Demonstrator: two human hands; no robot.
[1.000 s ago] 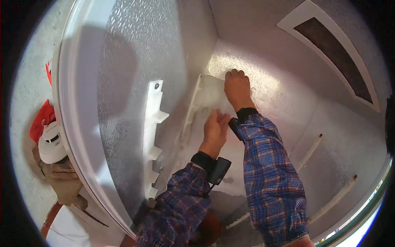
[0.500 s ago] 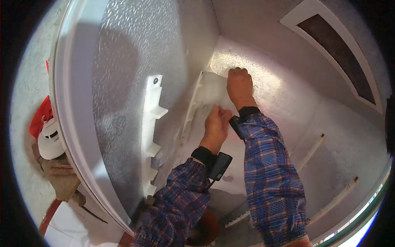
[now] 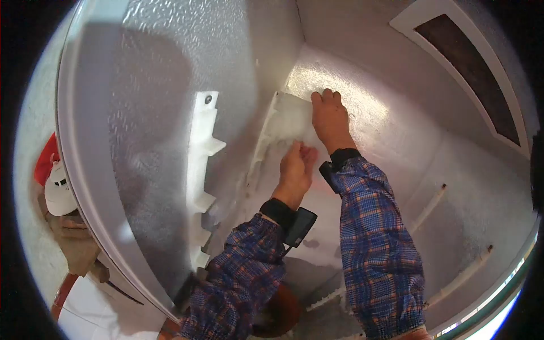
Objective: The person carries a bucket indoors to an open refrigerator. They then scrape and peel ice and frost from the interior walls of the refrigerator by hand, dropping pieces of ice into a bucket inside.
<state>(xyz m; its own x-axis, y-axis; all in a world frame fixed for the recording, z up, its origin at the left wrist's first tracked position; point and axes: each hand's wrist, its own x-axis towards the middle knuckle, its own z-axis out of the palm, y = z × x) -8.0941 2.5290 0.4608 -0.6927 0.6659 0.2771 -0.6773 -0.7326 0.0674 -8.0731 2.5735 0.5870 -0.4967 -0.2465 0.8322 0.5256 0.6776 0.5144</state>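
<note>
A whitish, translucent sheet stands against the back wall inside a pale-lined cabinet. At its upper right edge my right hand is closed, fingers curled over the edge. Just below the sheet is my left hand, its fingers bent and drawn together; what they hold, if anything, is hidden. Both wrists carry black straps with small dark boxes.
A white notched shelf rail runs up the left panel. Thin rails line the right wall, and a framed dark panel sits above. Outside, at left, lie a white cap and brown cloth.
The view has shifted slightly, so the notched rail and left panel appear farther left. Both hands stay at nearly the same place by the sheet.
</note>
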